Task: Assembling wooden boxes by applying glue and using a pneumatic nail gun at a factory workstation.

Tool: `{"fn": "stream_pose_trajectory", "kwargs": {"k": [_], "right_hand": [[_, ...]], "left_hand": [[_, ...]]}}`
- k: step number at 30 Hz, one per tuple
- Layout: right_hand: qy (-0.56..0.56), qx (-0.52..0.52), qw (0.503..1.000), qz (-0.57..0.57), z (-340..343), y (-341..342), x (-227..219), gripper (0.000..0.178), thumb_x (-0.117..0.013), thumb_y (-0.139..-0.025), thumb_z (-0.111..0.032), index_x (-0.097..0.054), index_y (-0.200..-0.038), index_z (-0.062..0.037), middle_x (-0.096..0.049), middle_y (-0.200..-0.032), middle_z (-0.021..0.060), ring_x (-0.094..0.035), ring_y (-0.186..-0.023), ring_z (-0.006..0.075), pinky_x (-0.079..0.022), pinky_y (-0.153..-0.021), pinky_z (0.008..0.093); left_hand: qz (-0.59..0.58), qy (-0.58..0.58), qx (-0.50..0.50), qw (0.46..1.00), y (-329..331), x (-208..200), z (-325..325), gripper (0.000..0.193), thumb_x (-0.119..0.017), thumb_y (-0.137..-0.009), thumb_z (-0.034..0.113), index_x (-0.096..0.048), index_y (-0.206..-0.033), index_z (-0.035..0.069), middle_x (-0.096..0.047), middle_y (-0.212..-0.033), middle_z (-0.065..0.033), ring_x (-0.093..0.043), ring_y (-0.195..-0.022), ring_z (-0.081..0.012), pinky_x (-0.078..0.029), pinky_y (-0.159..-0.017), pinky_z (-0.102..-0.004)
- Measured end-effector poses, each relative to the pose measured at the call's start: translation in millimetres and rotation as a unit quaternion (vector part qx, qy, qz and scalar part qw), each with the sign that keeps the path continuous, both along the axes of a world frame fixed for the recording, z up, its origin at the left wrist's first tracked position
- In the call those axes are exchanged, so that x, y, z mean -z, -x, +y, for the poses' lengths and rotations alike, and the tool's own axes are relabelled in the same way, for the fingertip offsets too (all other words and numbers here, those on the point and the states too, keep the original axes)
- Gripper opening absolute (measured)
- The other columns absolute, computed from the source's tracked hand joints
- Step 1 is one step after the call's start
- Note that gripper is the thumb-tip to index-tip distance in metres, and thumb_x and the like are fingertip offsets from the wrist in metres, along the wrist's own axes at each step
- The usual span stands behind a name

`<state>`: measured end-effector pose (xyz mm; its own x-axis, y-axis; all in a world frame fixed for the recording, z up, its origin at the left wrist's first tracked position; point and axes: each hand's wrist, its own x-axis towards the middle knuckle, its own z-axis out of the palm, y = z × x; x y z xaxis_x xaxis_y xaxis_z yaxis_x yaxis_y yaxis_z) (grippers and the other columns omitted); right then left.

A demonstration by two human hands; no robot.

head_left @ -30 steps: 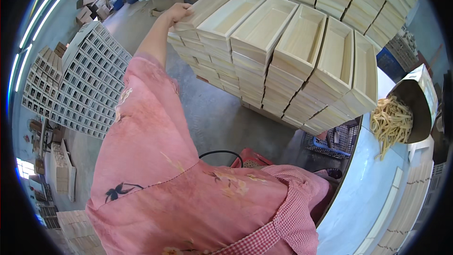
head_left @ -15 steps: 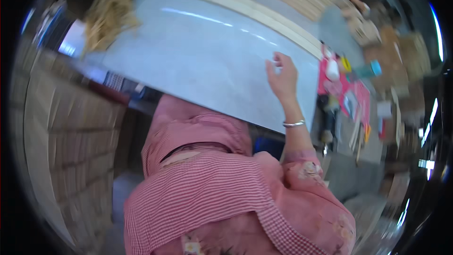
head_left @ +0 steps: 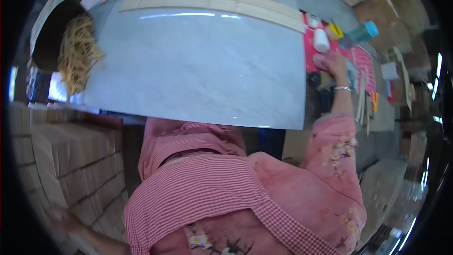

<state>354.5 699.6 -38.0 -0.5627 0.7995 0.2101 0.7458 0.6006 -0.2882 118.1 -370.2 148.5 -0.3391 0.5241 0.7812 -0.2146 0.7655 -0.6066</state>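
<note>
My right hand (head_left: 337,64), a silver bangle on its wrist, reaches past the right edge of the pale marbled tabletop (head_left: 203,61). Its fingers are closed on a small pink crumpled cloth (head_left: 322,61), which lies on a red and pink sheet (head_left: 363,66). Just beyond that stand a white bottle (head_left: 321,40), a yellow-rimmed container (head_left: 334,31) and a tilted teal bottle with a blue cap (head_left: 361,35). Low at the left, my left hand (head_left: 65,218) hangs near stacked bundles; motion blur hides its fingers.
Pale wooden strips (head_left: 212,0) lie along the table's far edge. A bundle of tan strips (head_left: 79,52) spills from a dark-mouthed container (head_left: 52,35) at the far left. Stacked wooden bundles (head_left: 78,151) stand at the left, and cardboard boxes (head_left: 384,16) at the far right.
My right hand has moved from above the tabletop to the pink cloth at the right. My left hand has come into view at the lower left. The view has turned.
</note>
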Motion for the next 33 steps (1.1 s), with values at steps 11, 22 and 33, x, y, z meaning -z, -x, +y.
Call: {"fn": "stream_pose_trajectory", "kwargs": {"k": [11,22,33], "right_hand": [[0.019,-0.174,0.975,0.136,-169,45,-74,0.033,-0.062,-0.085,-0.005,-0.066,-0.118,-0.0064,-0.07,-0.09,0.0064,-0.062,-0.073,0.019,-0.052,-0.069,0.0319],[0.016,-0.514,0.848,0.13,-492,210,-5,0.053,-0.064,-0.082,-0.016,-0.057,-0.134,-0.0093,-0.053,-0.145,0.0132,-0.046,-0.138,0.035,-0.031,-0.122,0.0509],[-0.101,-0.337,0.929,0.114,-353,251,9,0.053,-0.057,-0.089,-0.011,-0.054,-0.142,-0.0077,-0.051,-0.145,0.0161,-0.048,-0.13,0.0403,-0.037,-0.112,0.0494]], "left_hand": [[-0.21,-0.203,0.225,0.93,45,29,188,0.037,-0.07,-0.094,0.003,-0.06,-0.129,0.006,-0.059,-0.135,-0.0106,-0.063,-0.113,-0.024,-0.055,-0.099,-0.0352],[-0.351,-0.28,0.415,0.792,85,63,315,0.041,-0.067,-0.088,-0.007,-0.063,-0.127,0.004,-0.055,-0.138,-0.0161,-0.062,-0.107,-0.0252,-0.054,-0.091,-0.0353],[-0.409,-0.446,0.367,0.707,84,89,308,0.034,-0.066,-0.086,-0.006,-0.065,-0.118,0.001,-0.056,-0.136,-0.0165,-0.061,-0.099,-0.0235,-0.052,-0.088,-0.0339]]}}
